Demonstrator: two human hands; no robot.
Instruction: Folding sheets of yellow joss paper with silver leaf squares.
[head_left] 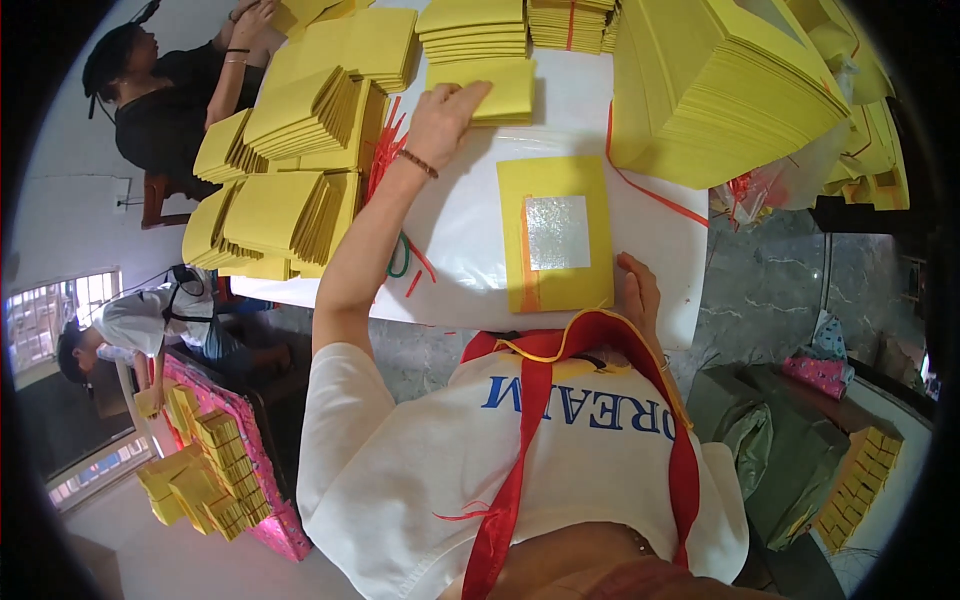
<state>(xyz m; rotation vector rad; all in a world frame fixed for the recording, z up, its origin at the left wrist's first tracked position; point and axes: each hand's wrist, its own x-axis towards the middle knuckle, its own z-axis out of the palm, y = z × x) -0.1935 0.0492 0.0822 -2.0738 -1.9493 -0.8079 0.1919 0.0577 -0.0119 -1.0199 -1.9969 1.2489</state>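
My left hand [447,122] reaches across the table, its bent fingers gripping the left side of a folded yellow paper packet [505,88] on a low stack. Its thumb is mostly hidden. Nearer to me, a yellow paper packet [516,185] lies flat, with a shiny silvery-white square [558,232] and an orange strip on its face. Beside its lower right edge is my right hand [640,295], open with fingers loosely apart and nothing visible in it. Part of that hand is hidden by the red strap [533,400] over my shirt.
Stacks of folded yellow paper [275,215] line the table's left side, next to red ties [385,160]. A tall yellow paper stack [690,90] stands at the right. One person [165,100] works at the far left; another [170,310] bends over a pink-covered table [265,450].
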